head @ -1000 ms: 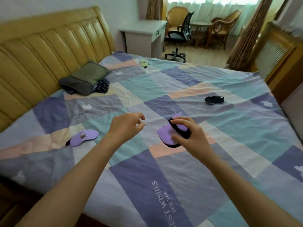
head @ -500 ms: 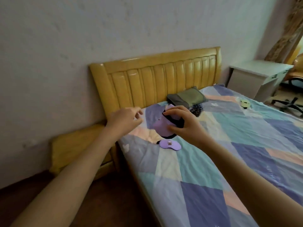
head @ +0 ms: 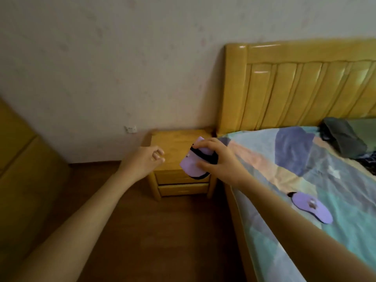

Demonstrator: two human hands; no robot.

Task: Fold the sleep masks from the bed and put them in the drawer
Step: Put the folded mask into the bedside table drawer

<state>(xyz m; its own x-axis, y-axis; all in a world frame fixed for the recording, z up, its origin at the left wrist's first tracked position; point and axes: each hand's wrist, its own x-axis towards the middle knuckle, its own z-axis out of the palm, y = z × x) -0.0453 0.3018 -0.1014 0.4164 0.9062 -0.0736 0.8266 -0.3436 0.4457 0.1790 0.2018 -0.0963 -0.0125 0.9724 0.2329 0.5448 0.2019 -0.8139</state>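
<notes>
My right hand grips a folded purple sleep mask with its black strap wrapped round it, held in the air in front of the wooden nightstand. My left hand reaches toward the nightstand with loosely curled fingers and holds nothing. The nightstand's two drawers are both closed. A second purple sleep mask lies flat on the patchwork bedspread near the bed's left edge.
The yellow padded headboard stands against the wall at right. Folded dark clothes lie on the bed by the headboard. A yellow cabinet stands at far left. Dark wooden floor lies between the cabinet and the bed.
My view has swung left from the bed to the nightstand. My right hand has carried the folded purple mask over there, and my left hand has stretched out toward the nightstand.
</notes>
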